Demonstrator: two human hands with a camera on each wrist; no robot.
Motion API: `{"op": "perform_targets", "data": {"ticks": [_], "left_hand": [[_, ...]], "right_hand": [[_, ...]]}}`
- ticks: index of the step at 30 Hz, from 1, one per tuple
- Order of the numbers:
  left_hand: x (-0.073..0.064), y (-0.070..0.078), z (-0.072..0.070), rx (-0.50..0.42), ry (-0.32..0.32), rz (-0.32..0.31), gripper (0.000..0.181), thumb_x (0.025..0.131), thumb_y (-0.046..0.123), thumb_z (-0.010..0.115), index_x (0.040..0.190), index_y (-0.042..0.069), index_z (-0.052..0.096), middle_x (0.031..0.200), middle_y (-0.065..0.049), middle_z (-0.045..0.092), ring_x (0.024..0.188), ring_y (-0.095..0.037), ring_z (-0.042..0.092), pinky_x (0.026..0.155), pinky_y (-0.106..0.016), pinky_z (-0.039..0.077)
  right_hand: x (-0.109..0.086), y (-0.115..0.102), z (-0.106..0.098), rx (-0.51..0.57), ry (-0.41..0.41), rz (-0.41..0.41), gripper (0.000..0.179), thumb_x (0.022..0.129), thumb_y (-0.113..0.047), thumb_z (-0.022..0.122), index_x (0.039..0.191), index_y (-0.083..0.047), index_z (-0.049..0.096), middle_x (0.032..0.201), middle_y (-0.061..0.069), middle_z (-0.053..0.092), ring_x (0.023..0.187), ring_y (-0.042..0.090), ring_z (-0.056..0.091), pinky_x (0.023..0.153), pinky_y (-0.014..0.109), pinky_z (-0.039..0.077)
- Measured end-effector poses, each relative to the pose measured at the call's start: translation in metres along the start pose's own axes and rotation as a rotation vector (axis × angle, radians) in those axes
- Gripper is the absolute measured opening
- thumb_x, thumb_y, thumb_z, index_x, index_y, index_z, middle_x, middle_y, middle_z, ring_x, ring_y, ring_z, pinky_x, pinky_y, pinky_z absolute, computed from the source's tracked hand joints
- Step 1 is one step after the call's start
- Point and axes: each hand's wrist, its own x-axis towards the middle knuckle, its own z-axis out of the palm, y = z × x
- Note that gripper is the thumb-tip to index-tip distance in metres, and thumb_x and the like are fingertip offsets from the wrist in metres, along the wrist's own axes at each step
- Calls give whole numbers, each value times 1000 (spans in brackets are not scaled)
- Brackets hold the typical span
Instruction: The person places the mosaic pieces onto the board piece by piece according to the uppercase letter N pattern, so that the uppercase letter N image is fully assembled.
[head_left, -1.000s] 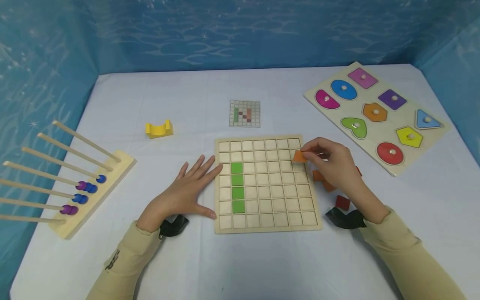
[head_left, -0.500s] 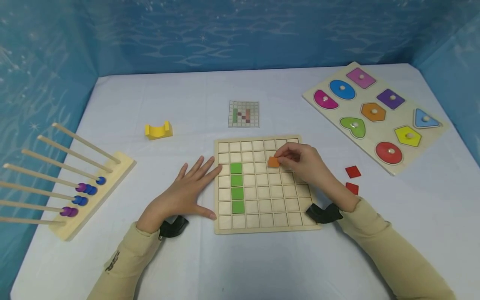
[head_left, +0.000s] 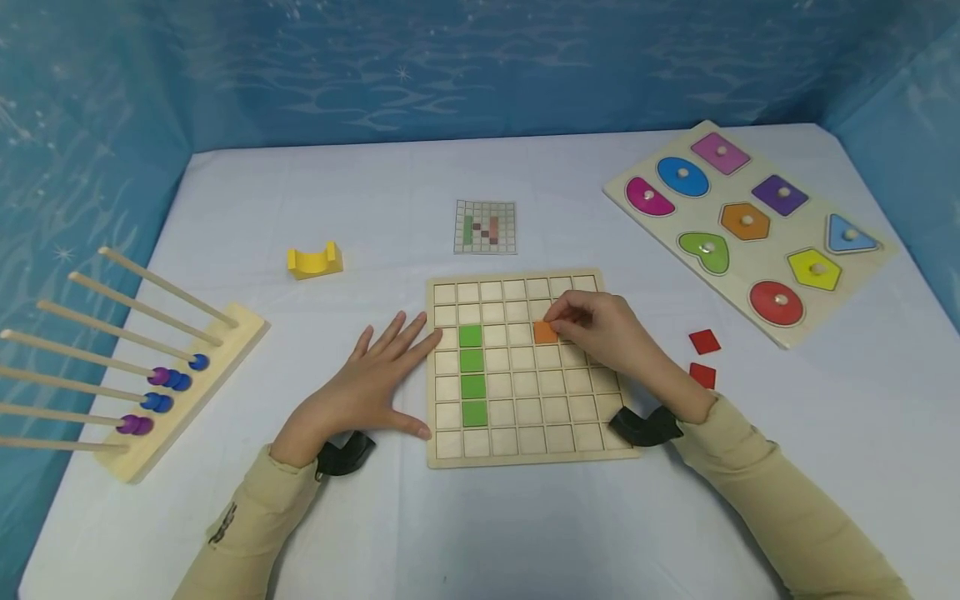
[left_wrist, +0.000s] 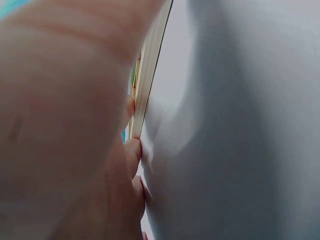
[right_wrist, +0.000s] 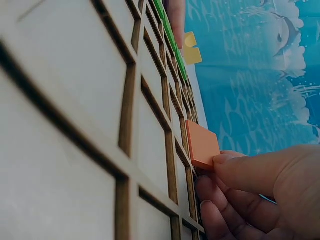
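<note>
A wooden grid board (head_left: 536, 460) lies in the middle of the table. Four-sided green tiles (head_left: 472, 361) fill a short column on its left part. My right hand (head_left: 600, 329) pinches an orange square tile (head_left: 545, 332) by its edge, over a cell in the board's third row. In the right wrist view the orange tile (right_wrist: 202, 145) stands out above the grid lines, with thumb and fingers at its near corner. My left hand (head_left: 363, 387) lies spread out, fingertips and thumb at the board's left edge. The left wrist view shows fingers against the board's side (left_wrist: 145, 85).
Two red tiles (head_left: 703, 342) lie right of the board. A printed pattern card (head_left: 485, 227) is behind it. A yellow arched block (head_left: 315, 261) sits back left, a peg bead stand (head_left: 187, 392) at left, and a knobbed shape puzzle (head_left: 750, 242) at back right.
My right hand has carried the orange tile leftward from the board's right edge, then lowered it slightly toward a third-row cell. My left hand has stayed in place.
</note>
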Motion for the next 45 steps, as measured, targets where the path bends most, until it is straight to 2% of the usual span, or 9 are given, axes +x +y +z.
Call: {"op": "perform_targets", "data": {"ticks": [7,16,24,27,31,34,36,39,45], "left_hand": [[0,1,0,0,-1,0,120,62,64,74,152,15,12,156,-6,-2,139,-25,-11,105,-54,-5],[0,0,1,-4,3,-2,120,61,64,75,152,14,13,156,-7,-2,139,-25,-11,105,-55,-4],[0,-1,4,-1,7,5,120,61,64,74,152,15,12,156,-6,-2,139,-25,-12,105,-55,-4],[-1,-1,3,-3,17,9,120,62,64,74,152,15,13,156,-7,-2,139,-25,-11,105,-55,-4],[-1,-1,3,-12,34,20,120,61,63,75,151,13,14,156,-8,0,139,-27,-9,104,-57,-3],[0,0,2,-17,30,16,120,61,64,75,151,13,15,156,-8,0,139,-27,-9,105,-56,-3],[-1,0,1,-18,23,10,119,62,64,74,151,14,14,156,-8,0,139,-27,-10,105,-56,-3],[-1,1,0,-12,13,2,119,62,64,74,152,14,14,156,-7,-1,139,-26,-10,105,-56,-3],[-1,1,0,-1,8,3,120,62,63,75,152,14,13,156,-7,-1,139,-26,-10,105,-56,-3]], "right_hand": [[-1,2,2,-22,36,-37,10,80,4,70,86,-5,71,85,3,65,75,15,58,68,33,47],[-1,-2,-2,-4,37,3,9,86,-3,67,93,-6,72,90,2,68,79,15,59,72,34,48],[-17,-7,-35,27,79,1,14,89,-8,64,101,-3,70,94,4,68,83,16,61,76,20,48],[-29,12,-49,30,114,17,16,89,-12,65,103,-5,70,96,5,67,87,16,61,77,17,47],[-47,63,-57,-26,155,71,18,89,-27,65,105,-19,70,101,-3,66,92,11,61,75,15,47],[-63,95,-60,-85,154,119,21,88,-36,64,107,-28,69,104,-8,65,93,8,59,72,11,45],[-72,104,-61,-117,139,145,22,88,-35,65,109,-28,67,105,-9,63,91,8,59,71,11,45],[-84,102,-63,-138,87,172,24,88,-27,67,111,-23,66,107,-5,62,90,12,58,68,12,46],[-97,63,-71,-134,-43,188,33,81,-9,73,114,-11,66,108,5,61,93,22,55,72,8,41]]}}
